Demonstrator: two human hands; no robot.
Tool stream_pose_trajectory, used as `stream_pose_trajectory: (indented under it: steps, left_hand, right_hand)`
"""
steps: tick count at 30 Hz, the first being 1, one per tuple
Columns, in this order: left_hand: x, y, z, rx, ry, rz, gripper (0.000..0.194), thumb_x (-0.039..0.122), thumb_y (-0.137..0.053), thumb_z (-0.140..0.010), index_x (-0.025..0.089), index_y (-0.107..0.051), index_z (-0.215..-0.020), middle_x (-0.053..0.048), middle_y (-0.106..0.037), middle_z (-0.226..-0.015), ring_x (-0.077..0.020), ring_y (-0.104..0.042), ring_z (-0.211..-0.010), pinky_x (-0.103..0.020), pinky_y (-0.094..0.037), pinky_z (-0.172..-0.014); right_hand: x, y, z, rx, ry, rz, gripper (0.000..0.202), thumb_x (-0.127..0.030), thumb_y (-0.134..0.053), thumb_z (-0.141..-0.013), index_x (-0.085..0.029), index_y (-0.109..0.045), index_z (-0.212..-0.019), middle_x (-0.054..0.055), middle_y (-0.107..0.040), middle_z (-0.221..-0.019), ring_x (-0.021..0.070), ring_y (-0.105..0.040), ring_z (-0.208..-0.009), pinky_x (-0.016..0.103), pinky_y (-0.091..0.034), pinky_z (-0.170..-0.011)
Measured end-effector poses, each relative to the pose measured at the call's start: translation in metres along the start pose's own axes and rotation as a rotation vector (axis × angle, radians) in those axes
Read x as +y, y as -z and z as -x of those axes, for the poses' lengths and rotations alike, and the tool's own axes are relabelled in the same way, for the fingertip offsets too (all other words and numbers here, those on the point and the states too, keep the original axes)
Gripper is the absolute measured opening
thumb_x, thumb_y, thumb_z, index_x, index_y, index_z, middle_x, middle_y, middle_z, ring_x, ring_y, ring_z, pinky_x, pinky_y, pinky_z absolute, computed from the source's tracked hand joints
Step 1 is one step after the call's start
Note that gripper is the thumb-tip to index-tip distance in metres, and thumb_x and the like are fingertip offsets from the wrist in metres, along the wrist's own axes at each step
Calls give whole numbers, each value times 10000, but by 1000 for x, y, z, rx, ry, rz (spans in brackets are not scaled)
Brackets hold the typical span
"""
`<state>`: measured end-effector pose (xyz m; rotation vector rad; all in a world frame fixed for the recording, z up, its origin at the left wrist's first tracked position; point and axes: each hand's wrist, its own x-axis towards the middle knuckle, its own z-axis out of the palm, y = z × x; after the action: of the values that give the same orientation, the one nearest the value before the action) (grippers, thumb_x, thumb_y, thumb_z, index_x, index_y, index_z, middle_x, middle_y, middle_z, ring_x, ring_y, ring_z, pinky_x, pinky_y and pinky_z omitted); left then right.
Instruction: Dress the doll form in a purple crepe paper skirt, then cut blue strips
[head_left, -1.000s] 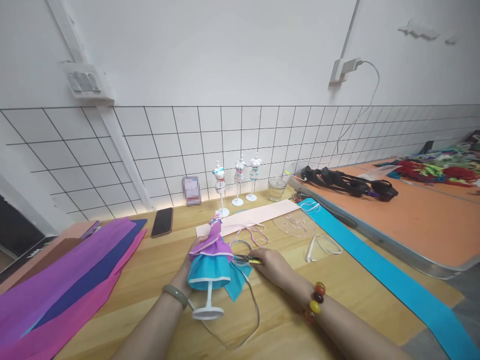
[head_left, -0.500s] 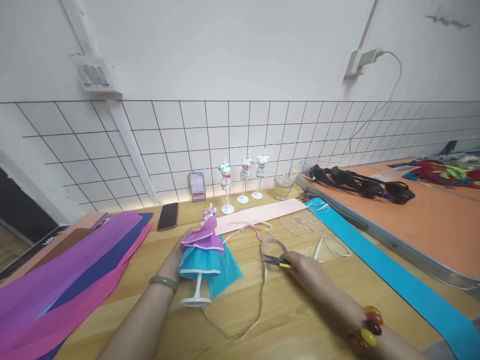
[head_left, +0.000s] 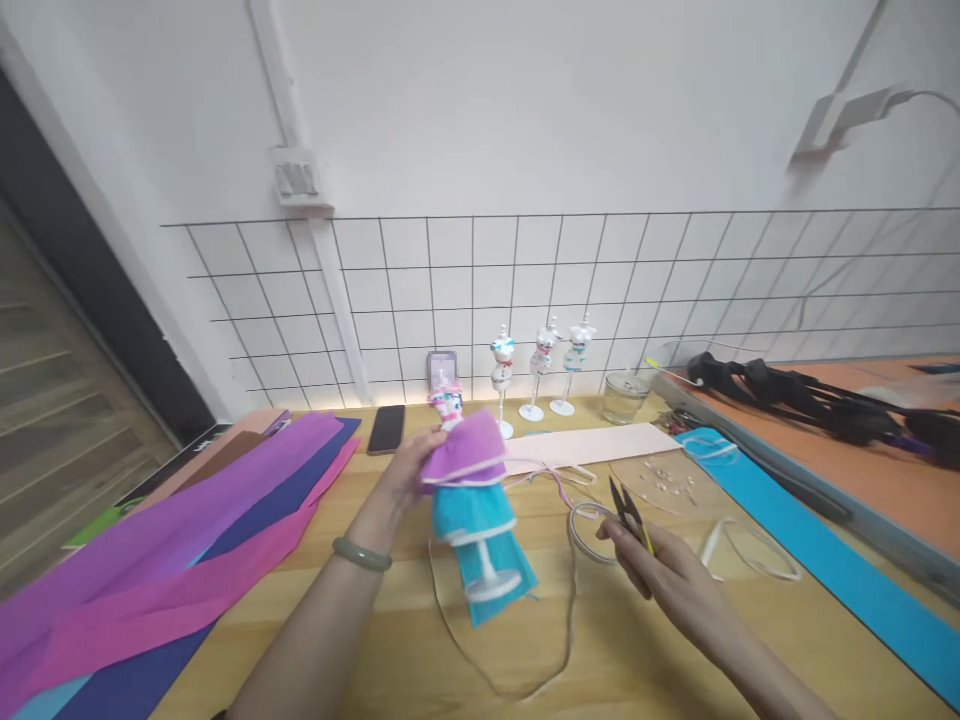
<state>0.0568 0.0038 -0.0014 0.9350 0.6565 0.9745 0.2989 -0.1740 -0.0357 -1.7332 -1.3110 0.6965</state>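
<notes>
My left hand (head_left: 412, 468) is closed around a miniature dress form (head_left: 491, 575), held tilted with its white base toward me. A purple ruffle (head_left: 469, 450) and a blue skirt (head_left: 474, 512), both with pale trim, cover the form. Part of my left fingers is hidden behind the ruffle. A loose blue cloth piece (head_left: 495, 600) lies beneath the base. In my right hand (head_left: 667, 565) is a pair of thread snips (head_left: 628, 512), yellow-handled, with dark blades pointing up and away. Beside the snips rests a coil of pale ribbon (head_left: 585, 530), its tail looping toward me.
Small white dress forms (head_left: 544, 360) stand at the back by a glass (head_left: 624, 395). A phone (head_left: 386, 428) and purple fabric (head_left: 225, 500) lie left. Pale pink strip (head_left: 600, 447), tiny beads (head_left: 666, 482) and blue strip (head_left: 810, 540) lie right, near an orange-topped table (head_left: 862, 480).
My view has swung left, so the scene sits further right. The snips have come up from beside the ribbon coil and now point upward. The dressed form has tilted, its base toward me.
</notes>
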Motion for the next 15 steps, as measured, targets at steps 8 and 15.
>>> stream_pose_trajectory:
  steps: [8, 15]
  left_hand:
    - [7, -30, 22, 134, -266, -280, 289, 186, -774, -559, 137, -655, -817, -12, -651, -681, -145, -591, -652, -242, -425, -616]
    - [8, -27, 20, 182, -185, -178, 293, 236, -768, -560, 144, -601, -783, -25, -674, -731, -160, -620, -680, -269, -458, -654]
  right_hand:
    - [-52, -29, 24, -156, -52, -314, 525, -685, -471, -758, -213, -598, -950, -34, -365, -600, 108, -319, -497, 238, -276, -466]
    - [-58, -47, 29, -477, -217, -676, 551, -693, -408, -788, -174, -570, -871, -51, -392, -599, 52, -302, -422, 202, -243, -421]
